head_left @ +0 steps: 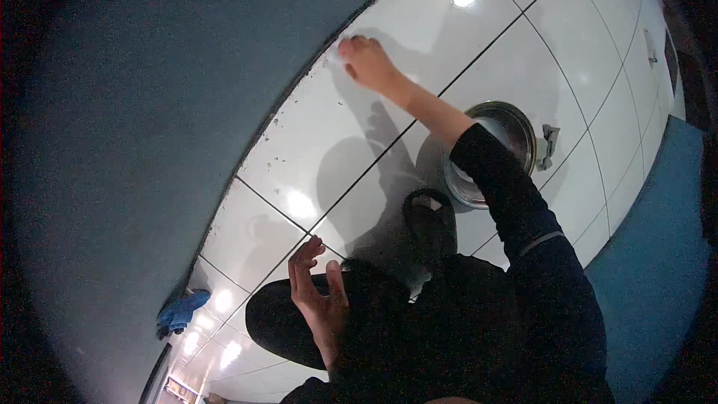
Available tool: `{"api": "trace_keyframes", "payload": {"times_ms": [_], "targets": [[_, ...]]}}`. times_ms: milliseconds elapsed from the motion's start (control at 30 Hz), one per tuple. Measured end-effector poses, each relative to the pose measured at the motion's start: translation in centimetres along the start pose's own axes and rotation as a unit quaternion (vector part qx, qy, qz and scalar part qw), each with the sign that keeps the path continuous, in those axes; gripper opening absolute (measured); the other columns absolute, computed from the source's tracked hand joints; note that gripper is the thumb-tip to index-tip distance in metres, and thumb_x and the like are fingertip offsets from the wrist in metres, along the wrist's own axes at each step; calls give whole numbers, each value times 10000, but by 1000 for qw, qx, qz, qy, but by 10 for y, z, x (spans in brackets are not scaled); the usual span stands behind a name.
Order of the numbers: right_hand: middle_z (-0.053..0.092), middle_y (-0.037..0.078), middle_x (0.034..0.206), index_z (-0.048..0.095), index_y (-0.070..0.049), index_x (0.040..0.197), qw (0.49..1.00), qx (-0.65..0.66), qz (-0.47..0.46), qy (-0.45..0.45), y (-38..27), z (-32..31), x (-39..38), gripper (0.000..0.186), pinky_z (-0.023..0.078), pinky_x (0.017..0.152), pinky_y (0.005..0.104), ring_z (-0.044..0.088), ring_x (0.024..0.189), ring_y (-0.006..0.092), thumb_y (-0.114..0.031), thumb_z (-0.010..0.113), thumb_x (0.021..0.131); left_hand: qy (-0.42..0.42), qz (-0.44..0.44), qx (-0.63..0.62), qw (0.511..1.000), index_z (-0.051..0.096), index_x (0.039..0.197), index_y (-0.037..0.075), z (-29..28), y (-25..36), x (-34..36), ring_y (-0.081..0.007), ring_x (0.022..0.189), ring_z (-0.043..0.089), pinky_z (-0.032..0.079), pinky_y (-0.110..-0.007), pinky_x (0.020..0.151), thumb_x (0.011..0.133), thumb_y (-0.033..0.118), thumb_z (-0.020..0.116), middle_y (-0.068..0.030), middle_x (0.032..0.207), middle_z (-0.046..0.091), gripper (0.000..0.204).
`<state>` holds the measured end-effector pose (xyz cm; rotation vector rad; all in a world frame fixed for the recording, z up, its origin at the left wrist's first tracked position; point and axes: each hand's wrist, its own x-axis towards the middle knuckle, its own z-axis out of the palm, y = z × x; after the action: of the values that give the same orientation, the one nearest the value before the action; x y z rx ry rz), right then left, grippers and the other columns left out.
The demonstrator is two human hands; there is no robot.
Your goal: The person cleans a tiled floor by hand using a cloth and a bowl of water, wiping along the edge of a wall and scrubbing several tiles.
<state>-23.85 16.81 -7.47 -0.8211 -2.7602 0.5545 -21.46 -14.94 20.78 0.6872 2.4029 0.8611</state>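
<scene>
Wiping a white tiled floor where it meets a grey wall

Reaching forward, the right hand [366, 61] presses a small pale cloth [333, 56] to the tiled floor [523, 52] beside the grey wall [149, 105]; its fingers are curled shut on the cloth. The left hand [318, 295] hangs low, fingers spread and holding nothing. Dark specks [280, 158] dot the tile along the wall below the cloth, so that strip looks undone; the tiles further out shine with reflected light. A metal bowl [508, 131] sits under the forearm; a blue cloth [179, 313] lies apart by the wall.
</scene>
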Motion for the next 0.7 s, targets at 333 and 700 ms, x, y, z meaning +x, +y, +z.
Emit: {"api": "trace_keyframes", "payload": {"times_ms": [333,700], "targets": [[626,132,965,533,-45,982,985,-80,149,43,133,-59,40,290,508,721,477,591,924,325,-178,610,737,48,-39,-9,998,575,1060,39,-16,-4,-15,-214,985,583,448,-333,812,871,121,554,-137,1139,581,207],[577,80,914,503,-83,975,999,-24,9,-23,-86,28,-6,337,448,690,438,561,887,271,-182,667,699,68,-57,-65,994,545,1144,12,-37,-4,-30,-250,1003,554,426,-383,859,872,137,548,-149,1074,568,299]]}}
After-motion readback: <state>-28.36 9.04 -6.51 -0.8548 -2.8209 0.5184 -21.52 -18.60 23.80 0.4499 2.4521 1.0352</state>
